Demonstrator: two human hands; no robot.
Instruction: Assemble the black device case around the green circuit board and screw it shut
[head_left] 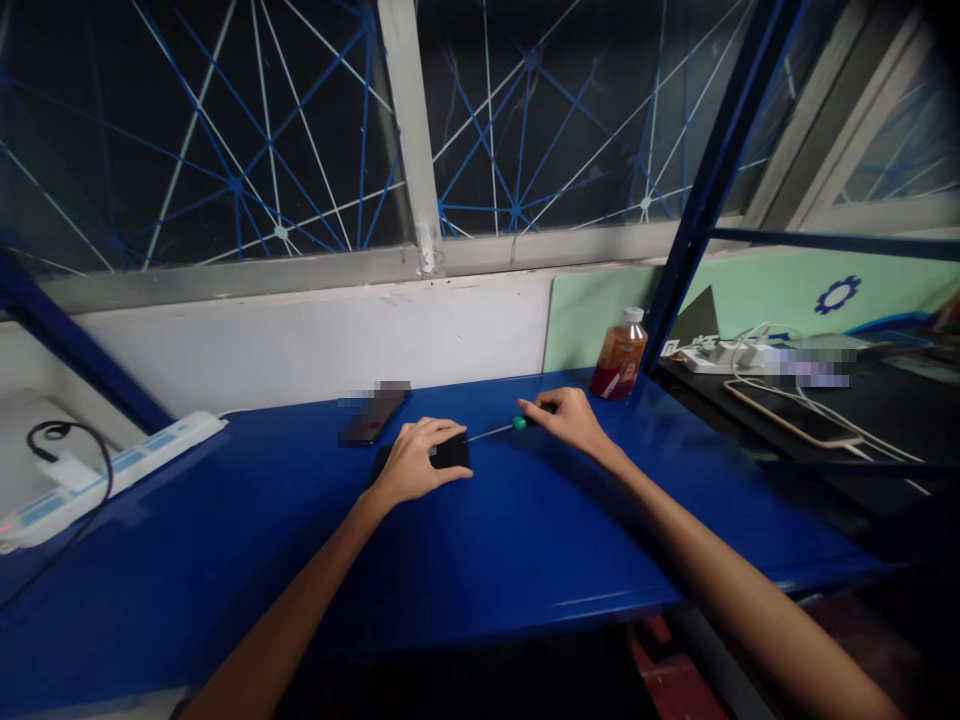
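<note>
On the blue table (525,540), my left hand (420,460) grips a flat black box-like object (450,455) by its edges, fingers over the far side and thumb along the near side. Part of that object is hidden under the palm. My right hand (566,415) is closed around the handle of a screwdriver (519,424), which has a green collar and a thin metal shaft. The shaft points left, and its tip meets or comes very close to the right end of the black object; contact is too small to confirm.
A dark phone-like slab (379,415) lies behind my left hand. A drink bottle (620,355) stands upright at the back right, beside a blue frame post. At left runs a white power strip (112,480) with a plugged-in cable. A phone (795,412) and cables lie on the black neighbouring table.
</note>
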